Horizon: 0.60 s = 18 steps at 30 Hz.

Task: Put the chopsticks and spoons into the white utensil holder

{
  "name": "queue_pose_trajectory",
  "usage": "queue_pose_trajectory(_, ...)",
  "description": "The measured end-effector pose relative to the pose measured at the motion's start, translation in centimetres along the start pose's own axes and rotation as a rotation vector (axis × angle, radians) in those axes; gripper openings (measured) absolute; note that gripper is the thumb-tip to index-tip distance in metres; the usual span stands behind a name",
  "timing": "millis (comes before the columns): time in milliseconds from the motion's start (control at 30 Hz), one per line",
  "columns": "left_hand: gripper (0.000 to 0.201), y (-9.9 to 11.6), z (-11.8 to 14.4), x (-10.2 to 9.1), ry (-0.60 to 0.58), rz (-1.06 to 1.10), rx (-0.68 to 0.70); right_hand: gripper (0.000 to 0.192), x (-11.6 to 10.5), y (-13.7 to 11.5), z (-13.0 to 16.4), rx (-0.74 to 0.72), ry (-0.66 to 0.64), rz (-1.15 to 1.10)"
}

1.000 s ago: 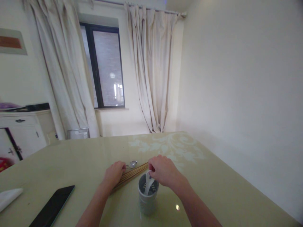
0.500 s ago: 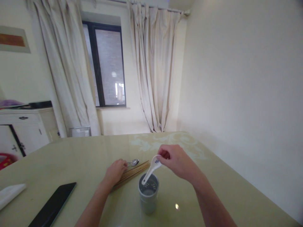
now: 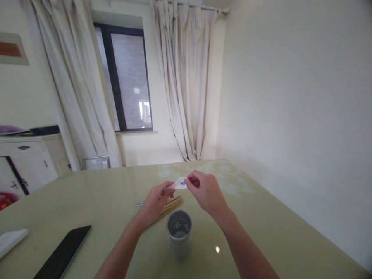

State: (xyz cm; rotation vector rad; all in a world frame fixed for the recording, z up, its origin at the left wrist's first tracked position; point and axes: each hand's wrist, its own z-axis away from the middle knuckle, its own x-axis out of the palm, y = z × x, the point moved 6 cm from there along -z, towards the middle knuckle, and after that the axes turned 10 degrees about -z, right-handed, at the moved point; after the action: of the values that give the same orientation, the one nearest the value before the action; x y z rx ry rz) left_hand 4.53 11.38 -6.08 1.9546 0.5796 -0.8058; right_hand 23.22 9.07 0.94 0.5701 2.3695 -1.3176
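A white ceramic spoon (image 3: 179,183) with a blue mark is held level above the table between both hands. My right hand (image 3: 205,192) pinches its bowl end and my left hand (image 3: 154,203) grips its handle end. Below and in front of them stands a grey cylindrical holder (image 3: 179,233) with small holes in its bottom; nothing is in it. A bundle of wooden chopsticks (image 3: 172,205) lies on the table behind the holder, partly hidden by my left hand. A metal spoon (image 3: 140,204) lies just left of that hand.
The pale green glossy table (image 3: 261,221) runs to a white wall on the right. A black phone (image 3: 62,255) lies at the front left, with a white object (image 3: 11,241) beyond it at the left edge. A white cabinet (image 3: 26,161), curtains and a window stand behind.
My right hand lifted the white spoon out of the grey holder and raised it. My left hand left the chopsticks and took hold of the spoon's other end.
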Motion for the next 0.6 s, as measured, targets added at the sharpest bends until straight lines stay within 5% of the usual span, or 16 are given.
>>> queue_pose_trajectory(300,0.028,-14.1,2.2,0.2,-0.162,-0.591,-0.374,0.020,-1.3,-0.9,0.3,-0.011,0.048,0.057)
queue_pose_trajectory(600,0.025,-16.7,3.5,0.1,-0.244,-0.588,-0.416,0.031,-0.1,-1.0,0.6,-0.010,-0.055,0.247)
